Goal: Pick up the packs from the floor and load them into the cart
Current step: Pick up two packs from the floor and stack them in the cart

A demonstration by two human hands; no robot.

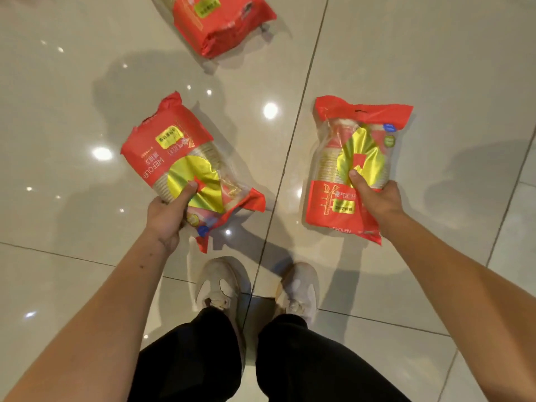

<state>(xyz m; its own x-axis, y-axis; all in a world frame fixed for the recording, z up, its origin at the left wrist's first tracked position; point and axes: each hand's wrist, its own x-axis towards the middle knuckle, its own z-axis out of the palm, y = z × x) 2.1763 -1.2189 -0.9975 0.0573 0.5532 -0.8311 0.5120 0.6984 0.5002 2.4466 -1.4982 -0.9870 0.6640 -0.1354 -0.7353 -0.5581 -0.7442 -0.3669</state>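
1. Two soft red plastic packs with a gold foil disc on the front, each showing a stack of pale paper cups through a clear window, are in the person's hands at mid-frame. The left pack (185, 166) is left of centre and tilted, its crimped top toward the upper left. The right pack (356, 166) is right of centre and nearly upright in the frame.
2. The left hand (168, 213) grips the lower edge of the left pack, thumb pressed across the gold foil and the other fingers curled out of sight beneath it. The right hand (374, 195) holds the right pack the same way, thumb on the foil, fingers wrapped behind.
3. A third red plastic pack (220, 21) of the same kind lies on the floor at the top centre, partly cut off by the frame edge.
4. Judged from this, the pick-up step is in hand: two packs are gripped, though whether they are clear of the floor cannot be told, and one remains. The cart is not in view, so the next move calls for turning toward it and carrying both packs over, then returning for the third.
5. Readable writing: "WEFOLEN" in white on the left pack, and part of it along the lower edge of the right pack. The yellow label panels carry characters too small to read.
6. Around them are glossy beige floor tiles (87, 82) with dark grout lines and lamp reflections, and at lower centre pale sneakers (220, 288) and black trousers (203, 361).
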